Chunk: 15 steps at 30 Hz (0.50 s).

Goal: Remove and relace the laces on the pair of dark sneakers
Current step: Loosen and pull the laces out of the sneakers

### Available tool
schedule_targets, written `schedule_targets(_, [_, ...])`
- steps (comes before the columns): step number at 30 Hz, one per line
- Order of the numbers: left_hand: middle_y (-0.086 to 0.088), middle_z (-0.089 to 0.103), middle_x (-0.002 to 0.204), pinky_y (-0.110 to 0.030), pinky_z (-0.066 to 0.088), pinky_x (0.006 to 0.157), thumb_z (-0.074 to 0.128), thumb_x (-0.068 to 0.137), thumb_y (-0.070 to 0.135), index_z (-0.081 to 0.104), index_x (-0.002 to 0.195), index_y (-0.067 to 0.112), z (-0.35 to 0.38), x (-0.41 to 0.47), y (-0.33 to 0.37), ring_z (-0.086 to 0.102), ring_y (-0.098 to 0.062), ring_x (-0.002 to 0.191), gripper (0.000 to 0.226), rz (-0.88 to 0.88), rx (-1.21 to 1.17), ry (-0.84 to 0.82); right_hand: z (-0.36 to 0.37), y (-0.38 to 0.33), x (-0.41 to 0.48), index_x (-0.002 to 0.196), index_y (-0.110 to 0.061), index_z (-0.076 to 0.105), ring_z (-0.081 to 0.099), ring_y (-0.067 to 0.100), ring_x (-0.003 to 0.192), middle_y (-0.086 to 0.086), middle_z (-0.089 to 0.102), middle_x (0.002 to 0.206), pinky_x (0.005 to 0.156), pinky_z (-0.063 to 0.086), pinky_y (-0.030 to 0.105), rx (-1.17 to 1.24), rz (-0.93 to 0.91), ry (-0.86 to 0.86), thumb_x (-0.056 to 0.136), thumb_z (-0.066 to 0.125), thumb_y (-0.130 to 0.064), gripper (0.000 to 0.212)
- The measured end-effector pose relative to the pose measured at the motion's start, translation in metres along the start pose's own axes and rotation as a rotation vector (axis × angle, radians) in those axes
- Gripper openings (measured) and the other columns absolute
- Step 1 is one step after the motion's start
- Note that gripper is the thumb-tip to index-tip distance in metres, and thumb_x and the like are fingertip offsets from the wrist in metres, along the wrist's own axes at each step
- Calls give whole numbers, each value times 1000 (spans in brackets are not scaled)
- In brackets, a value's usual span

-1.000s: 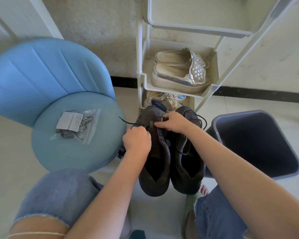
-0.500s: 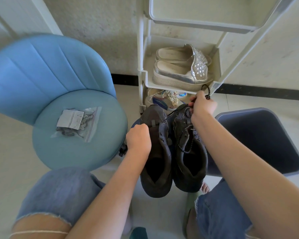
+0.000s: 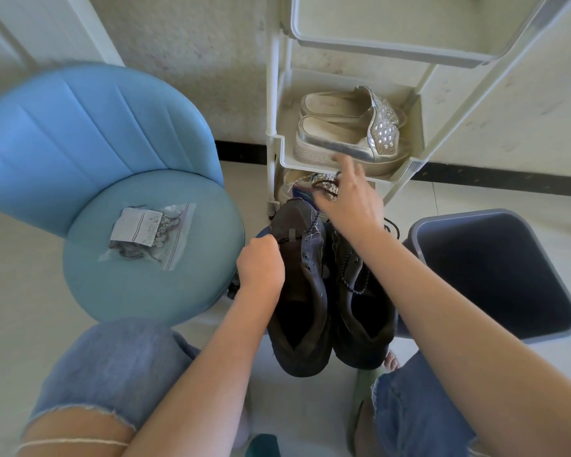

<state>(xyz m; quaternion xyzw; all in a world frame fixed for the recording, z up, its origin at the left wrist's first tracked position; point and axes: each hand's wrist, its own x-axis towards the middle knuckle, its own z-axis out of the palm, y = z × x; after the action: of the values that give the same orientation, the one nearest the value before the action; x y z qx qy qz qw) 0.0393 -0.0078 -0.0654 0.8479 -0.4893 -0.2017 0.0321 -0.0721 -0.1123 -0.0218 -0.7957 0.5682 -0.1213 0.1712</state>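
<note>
Two dark sneakers stand side by side on the floor between my knees, the left sneaker (image 3: 299, 291) and the right sneaker (image 3: 366, 321). My left hand (image 3: 261, 268) is a fist at the left sneaker's left side and grips a black lace end that runs across its tongue. My right hand (image 3: 351, 201) hovers over the toes, blurred, index finger straight. A bunched stretch of the black lace (image 3: 325, 189) is caught in its other fingers. A speckled lace (image 3: 353, 278) lies loose in the right sneaker.
A blue chair (image 3: 112, 133) stands at the left with a plastic bag of small parts (image 3: 148, 232) on its seat. A white shoe rack (image 3: 277, 143) holding silver shoes (image 3: 343, 127) is straight ahead. A dark bin (image 3: 419, 225) sits at the right.
My right hand pulled the lace up to the right, then swung back left over the sneaker toes with the lace bunched in it. My left hand stayed at the left sneaker.
</note>
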Motion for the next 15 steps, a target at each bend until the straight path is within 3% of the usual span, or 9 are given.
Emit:
schedule_targets(4, [-17,63,109,-39,45,76,38,100,13,61,110,5,1,1,-2,60,-36,101,26,-9,-47,16,16,-23,-19,109,-28,64,58,24,89,3,41,121,70,46,31,-147,-347,-241,84,63,-33,26])
schedule_targets(7, [-16,64,109,-38,46,78,38,100,14,63,111,8,2,2,-2,60,-34,100,28,-3,-47,33,32,-26,-28,104,-24,67,58,28,95,6,41,122,67,34,31,-226,-361,-355,87,61,-28,19])
schedule_targets(15, [-16,65,106,-38,45,75,39,99,14,65,108,6,7,6,-2,61,-34,97,29,-22,-93,45,47,-27,-31,113,-9,58,58,30,94,10,44,122,65,35,33,-243,-273,-246,89,58,-12,25])
